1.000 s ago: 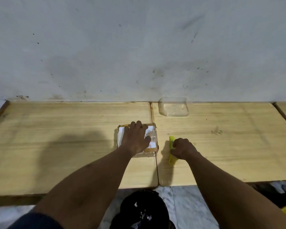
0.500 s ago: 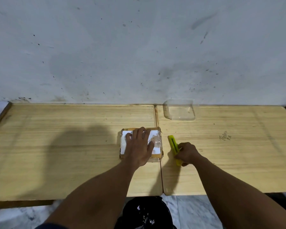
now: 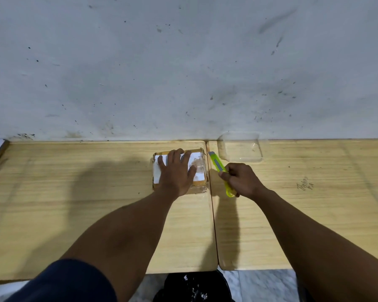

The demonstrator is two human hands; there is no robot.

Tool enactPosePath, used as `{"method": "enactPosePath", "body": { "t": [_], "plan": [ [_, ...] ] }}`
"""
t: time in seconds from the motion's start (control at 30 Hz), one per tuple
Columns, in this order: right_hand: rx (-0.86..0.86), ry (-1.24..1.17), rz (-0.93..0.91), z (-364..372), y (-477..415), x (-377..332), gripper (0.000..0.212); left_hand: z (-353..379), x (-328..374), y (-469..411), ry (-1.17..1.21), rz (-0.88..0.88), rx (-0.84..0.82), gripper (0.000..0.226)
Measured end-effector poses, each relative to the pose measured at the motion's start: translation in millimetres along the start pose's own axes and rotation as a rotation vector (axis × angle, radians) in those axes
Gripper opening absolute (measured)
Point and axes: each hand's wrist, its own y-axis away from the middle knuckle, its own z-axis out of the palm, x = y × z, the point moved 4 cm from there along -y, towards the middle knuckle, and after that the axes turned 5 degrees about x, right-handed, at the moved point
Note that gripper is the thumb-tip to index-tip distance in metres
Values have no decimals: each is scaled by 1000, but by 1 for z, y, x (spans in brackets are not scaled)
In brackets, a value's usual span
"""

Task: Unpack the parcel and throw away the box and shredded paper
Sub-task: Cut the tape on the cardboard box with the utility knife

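A small cardboard parcel with a white label and clear tape lies on the left wooden table, close to the seam between the two tables. My left hand rests flat on top of it, fingers spread. My right hand grips a yellow-green utility knife just right of the parcel. The knife's tip points away from me, level with the parcel's far right corner, and is not touching the box.
A clear plastic tray sits against the wall behind the knife. Two wooden tables meet at a seam beside the parcel. A black bin bag stands on the floor below the near table edge.
My right hand has lifted the knife off the table and swung its tip up toward the parcel's far right corner. The left hand stays flat on the parcel.
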Motion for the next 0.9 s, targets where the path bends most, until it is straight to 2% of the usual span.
{"method": "enactPosePath", "body": {
  "t": [0.27, 0.9],
  "plan": [
    [24, 65, -30, 1, -3, 2, 39, 3, -1, -1, 2, 4, 14, 49],
    [84, 219, -47, 9, 1, -17, 35, 0, -1, -1, 44, 5, -12, 49]
  ]
}}
